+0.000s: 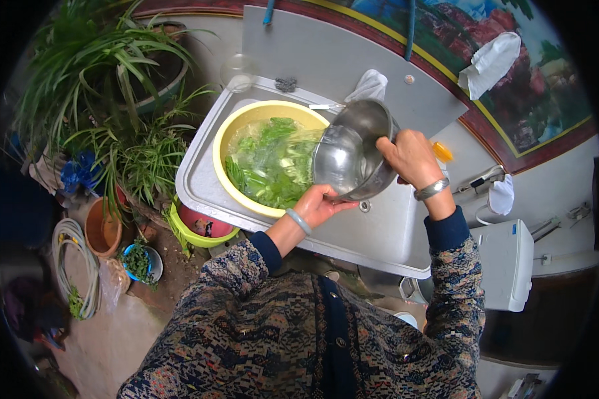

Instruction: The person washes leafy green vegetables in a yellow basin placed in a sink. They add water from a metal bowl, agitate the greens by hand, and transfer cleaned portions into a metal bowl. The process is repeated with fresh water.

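Note:
Both my hands hold a metal bowl, tipped to the left over a yellow plastic basin. My right hand grips its right rim, thumb over the edge. Under the near side, the fingers of my left hand support the bowl. Water pours from its lip into the basin, where green leafy vegetables lie in water. The basin stands in the left part of a stainless steel sink. Part of its right rim is hidden by the bowl.
Behind the sink lie a scouring pad and a white cloth. A lime-green basin sits below the sink's left edge. Potted plants and a coiled hose are at left. A white appliance stands at right.

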Available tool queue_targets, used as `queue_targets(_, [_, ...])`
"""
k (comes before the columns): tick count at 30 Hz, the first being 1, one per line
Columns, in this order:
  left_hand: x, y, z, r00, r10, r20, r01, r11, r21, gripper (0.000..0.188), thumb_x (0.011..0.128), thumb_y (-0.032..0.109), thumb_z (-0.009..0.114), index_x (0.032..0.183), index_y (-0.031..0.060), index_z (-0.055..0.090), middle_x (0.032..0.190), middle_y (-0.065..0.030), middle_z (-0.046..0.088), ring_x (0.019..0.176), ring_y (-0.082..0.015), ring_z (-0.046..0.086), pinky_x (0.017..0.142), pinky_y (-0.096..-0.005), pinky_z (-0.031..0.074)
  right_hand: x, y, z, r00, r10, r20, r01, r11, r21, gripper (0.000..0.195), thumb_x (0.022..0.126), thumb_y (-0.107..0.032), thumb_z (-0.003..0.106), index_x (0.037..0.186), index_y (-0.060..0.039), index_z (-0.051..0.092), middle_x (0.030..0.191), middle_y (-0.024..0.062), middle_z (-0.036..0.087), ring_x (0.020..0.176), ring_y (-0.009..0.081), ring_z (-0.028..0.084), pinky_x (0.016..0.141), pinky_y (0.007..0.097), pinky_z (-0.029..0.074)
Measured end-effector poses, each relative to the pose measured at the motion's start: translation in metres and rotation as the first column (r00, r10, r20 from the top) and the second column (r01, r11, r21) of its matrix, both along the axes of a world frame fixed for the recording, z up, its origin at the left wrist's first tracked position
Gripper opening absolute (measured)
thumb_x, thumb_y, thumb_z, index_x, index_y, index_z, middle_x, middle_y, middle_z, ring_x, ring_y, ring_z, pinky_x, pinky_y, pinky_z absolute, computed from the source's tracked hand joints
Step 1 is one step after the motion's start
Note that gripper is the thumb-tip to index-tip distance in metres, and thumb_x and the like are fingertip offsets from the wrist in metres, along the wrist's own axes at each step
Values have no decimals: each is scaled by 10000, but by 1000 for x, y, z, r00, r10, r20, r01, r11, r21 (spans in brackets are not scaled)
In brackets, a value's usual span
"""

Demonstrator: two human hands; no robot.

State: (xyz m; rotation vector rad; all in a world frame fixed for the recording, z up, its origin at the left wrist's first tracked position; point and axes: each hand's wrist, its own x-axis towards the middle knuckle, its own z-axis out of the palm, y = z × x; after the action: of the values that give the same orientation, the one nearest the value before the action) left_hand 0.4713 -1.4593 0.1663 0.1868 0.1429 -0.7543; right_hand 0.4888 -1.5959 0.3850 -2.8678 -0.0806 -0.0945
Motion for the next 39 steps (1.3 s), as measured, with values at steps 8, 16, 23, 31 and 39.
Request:
queue_targets(8, [22, -26, 3, 988, 118, -102, -111, 991, 79, 188, 834, -19, 497, 1004, -74, 555, 1074, -195, 595, 1034, -313, 578, 981, -443, 466, -18, 65, 0, 911, 236, 338, -74, 900, -430, 367, 784, -277, 599, 834, 64, 474, 573, 188, 599, 563, 336, 638, 495, 413, 520])
queue_targets(16, [43, -27, -6, 999, -4, 34, -1, 989, 146, 268, 820, -59, 534, 1084, -22, 560, 1077, -125, 626, 1006, -248, 605, 923, -380, 488, -42, -1, -13, 895, 93, 436, -38, 990, -133, 471, 802, -186, 589, 1180, 60, 455, 628, 205, 612, 548, 333, 633, 486, 393, 508])
queue_targets(23, [31, -46, 47, 885, -200, 420, 74, 952, 299, 314, 927, 138, 567, 1192, -27, 529, 1221, -181, 563, 1161, -256, 543, 982, -384, 453, -78, -162, -86, 905, -373, -204, 318, 274, 908, 256, 803, -38, 498, 1019, 92, 541, 784, 98, 589, 490, 192, 592, 387, 268, 526])
queue_targets(31, [59, -38, 7, 465, -779, 420, -735, -75, 674, 865, 850, 435, 641, 1423, -76, 244, 1470, -306, 247, 1393, -395, 214, 1146, -427, 202, -225, -376, -200, 674, -659, -333, 36, -421, 906, 71, 800, -5, 537, 747, 31, 568, 757, 124, 647, 599, 243, 662, 550, 315, 608])
queue_targets(39, [38, -42, -21, 745, -651, 145, -317, -154, 936, 498, 835, 57, 635, 1298, -22, 471, 1094, -112, 628, 971, -196, 582, 854, -314, 471, -277, -561, -398, 100, -821, -562, 425, -476, 770, 246, 811, 9, 486, 959, 202, 524, 879, 261, 625, 581, 372, 659, 456, 375, 593])
